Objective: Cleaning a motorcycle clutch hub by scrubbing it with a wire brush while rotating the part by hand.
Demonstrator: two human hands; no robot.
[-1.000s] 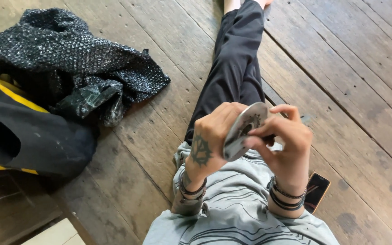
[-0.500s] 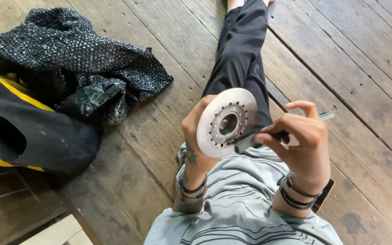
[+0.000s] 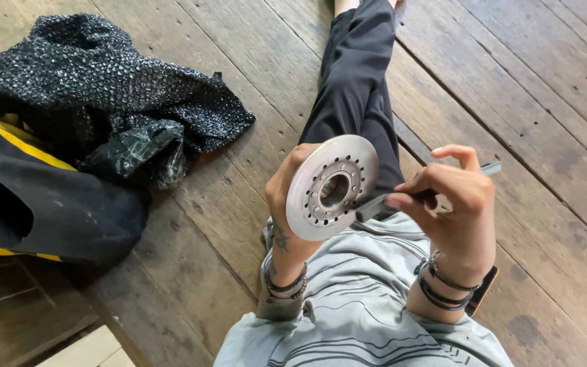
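1. Change noted: one second earlier both hands were bunched together over the lap with the metal disc (image 3: 332, 187) mostly hidden between them. Half a second ago the disc was turned face-up toward the camera. Now it is held a little higher and fully presented, and the tool tip has closed in on the hub.
2. Meaning: the work has moved from handling the part to working on its face; the tool now addresses the ring of small holes around the centre bore.
3. Left hand (image 3: 287, 197): wrapped around the disc's left edge from behind, fingers closed on the rim, thumb side hidden. Grip is firm; the disc stands nearly upright, tilted slightly toward the person.
4. Right hand (image 3: 453, 197): fingers pinched together on a slim grey metal tool (image 3: 402, 198), index finger raised above the rest. The tool's near end touches or sits just beside the lower right of the hub; actual contact cannot be confirmed.
5. Location of the disc: in the air above the person's lap, over the striped grey shirt (image 3: 354, 306), not resting on the plank floor (image 3: 552, 109).
6. Surroundings: black bubble wrap (image 3: 103, 102) lies toward the floor's upper left corner, a black and yellow bag (image 3: 35, 197) at the left edge. A dark phone (image 3: 482, 292) lies beside the right forearm.
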